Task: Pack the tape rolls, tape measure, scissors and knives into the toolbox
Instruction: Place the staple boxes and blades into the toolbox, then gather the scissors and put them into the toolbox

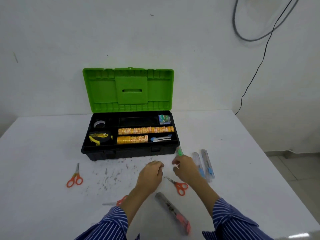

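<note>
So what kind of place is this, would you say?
Probably a plain workroom or recording setup, not a home: a bare white table against an unfinished white wall, loose cables hanging down it, and only an open toolbox with tools laid out.

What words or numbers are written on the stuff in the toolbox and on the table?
No text reads clearly enough to quote.
Yellow tape rolls: red print, too small to read.
Tape measure: label blurred.
Small box in the toolbox: print too small.
Knives and scissors on the table: no lettering visible.
</note>
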